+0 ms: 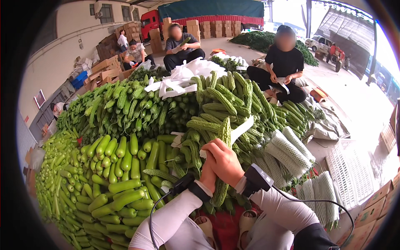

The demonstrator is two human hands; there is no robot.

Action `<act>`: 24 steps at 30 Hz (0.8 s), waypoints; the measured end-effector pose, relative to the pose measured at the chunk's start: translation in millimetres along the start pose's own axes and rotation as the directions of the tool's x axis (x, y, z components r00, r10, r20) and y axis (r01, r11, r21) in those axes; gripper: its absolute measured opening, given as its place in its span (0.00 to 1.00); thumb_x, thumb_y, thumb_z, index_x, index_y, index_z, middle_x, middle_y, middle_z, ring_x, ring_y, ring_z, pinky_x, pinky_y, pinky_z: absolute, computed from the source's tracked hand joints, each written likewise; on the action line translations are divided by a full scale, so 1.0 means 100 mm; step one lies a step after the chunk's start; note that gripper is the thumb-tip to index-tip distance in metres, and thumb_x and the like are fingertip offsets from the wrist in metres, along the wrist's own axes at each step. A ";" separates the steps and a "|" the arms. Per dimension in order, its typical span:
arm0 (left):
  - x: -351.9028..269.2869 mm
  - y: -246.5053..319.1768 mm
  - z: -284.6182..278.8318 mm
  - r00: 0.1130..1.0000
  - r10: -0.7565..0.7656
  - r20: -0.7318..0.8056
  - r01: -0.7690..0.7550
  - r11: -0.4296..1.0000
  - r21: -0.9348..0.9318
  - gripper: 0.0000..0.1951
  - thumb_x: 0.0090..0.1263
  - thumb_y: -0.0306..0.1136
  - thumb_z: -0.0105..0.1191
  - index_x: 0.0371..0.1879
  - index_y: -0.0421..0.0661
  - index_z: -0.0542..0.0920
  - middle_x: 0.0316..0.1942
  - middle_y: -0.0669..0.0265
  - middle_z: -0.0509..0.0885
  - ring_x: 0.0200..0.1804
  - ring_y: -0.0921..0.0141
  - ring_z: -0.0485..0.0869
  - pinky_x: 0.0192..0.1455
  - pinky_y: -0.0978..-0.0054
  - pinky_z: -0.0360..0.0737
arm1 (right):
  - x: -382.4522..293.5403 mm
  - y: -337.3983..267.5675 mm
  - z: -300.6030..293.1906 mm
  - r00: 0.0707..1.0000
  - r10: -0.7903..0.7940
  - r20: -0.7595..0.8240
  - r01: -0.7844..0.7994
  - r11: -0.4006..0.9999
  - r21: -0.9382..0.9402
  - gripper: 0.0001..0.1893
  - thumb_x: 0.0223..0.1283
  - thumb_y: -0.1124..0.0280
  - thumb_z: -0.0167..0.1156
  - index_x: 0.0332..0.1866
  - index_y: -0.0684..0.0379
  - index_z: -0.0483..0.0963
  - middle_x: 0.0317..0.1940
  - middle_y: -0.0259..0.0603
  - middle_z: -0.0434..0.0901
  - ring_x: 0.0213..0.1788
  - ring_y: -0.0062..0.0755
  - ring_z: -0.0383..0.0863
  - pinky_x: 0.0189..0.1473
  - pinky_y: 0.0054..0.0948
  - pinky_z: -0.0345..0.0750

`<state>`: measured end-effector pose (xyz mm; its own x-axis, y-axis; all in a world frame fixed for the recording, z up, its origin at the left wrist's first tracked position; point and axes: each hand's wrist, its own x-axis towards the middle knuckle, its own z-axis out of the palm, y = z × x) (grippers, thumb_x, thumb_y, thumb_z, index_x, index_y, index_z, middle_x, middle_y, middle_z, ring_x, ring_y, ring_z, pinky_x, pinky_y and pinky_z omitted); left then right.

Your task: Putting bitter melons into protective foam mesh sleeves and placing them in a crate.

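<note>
Both my hands close around a long, bumpy bitter melon (224, 131) held upright before my knees. My right hand (226, 162) lies over its middle, and my left hand (208, 175) is pressed against it from the left. A white foam strip (242, 129) sticks out to the upper right from behind the melon, and a small white end shows at the left by my fingers. The melon's lower end shows below my wrists. Behind it rises a heap of bitter melons (218, 100). Smooth light-green gourds (126, 187) lie in piles to the left.
White foam strips (187, 75) lie atop the heap. Net-wrapped bundles (289, 153) and a white plastic crate (350, 175) are at the right, with cardboard boxes (365, 222) nearer. Several people sit beyond the heap; one in black (284, 65) holds a white strip.
</note>
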<state>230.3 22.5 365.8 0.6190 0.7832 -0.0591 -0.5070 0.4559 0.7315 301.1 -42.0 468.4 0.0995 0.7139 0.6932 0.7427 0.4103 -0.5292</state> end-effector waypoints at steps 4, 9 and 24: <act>-0.27 0.34 0.38 0.995 0.074 0.073 -0.086 0.977 0.192 0.22 0.86 0.41 0.29 0.72 0.46 0.60 0.64 0.64 0.72 0.67 0.70 0.71 0.69 0.71 0.69 | 0.00 -0.07 -0.14 0.998 -0.014 -0.064 0.016 0.999 0.037 0.15 0.57 0.76 0.65 0.51 0.58 0.78 0.50 0.44 0.77 0.51 0.48 0.80 0.52 0.37 0.79; -0.27 0.49 0.34 0.990 0.022 -0.140 0.001 0.987 0.161 0.24 0.81 0.52 0.30 0.48 0.46 0.75 0.33 0.59 0.85 0.27 0.66 0.83 0.30 0.69 0.81 | 0.23 0.11 -0.38 0.944 0.171 -0.282 -0.149 0.984 0.095 0.27 0.60 0.75 0.64 0.66 0.59 0.67 0.52 0.49 0.77 0.53 0.43 0.80 0.54 0.38 0.78; -0.05 0.48 0.07 0.847 0.518 0.123 -0.526 0.850 0.042 0.30 0.83 0.38 0.36 0.80 0.55 0.44 0.66 0.62 0.70 0.59 0.67 0.76 0.63 0.66 0.74 | 0.03 -0.31 -0.09 0.998 0.069 -0.006 -0.066 0.975 0.212 0.09 0.61 0.74 0.63 0.45 0.63 0.81 0.42 0.46 0.84 0.42 0.47 0.86 0.45 0.34 0.83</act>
<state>207.6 37.7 405.9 0.3355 0.8469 0.4126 -0.7312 -0.0421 0.6809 284.1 -57.8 491.7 0.1542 0.7369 0.6582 0.5772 0.4735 -0.6653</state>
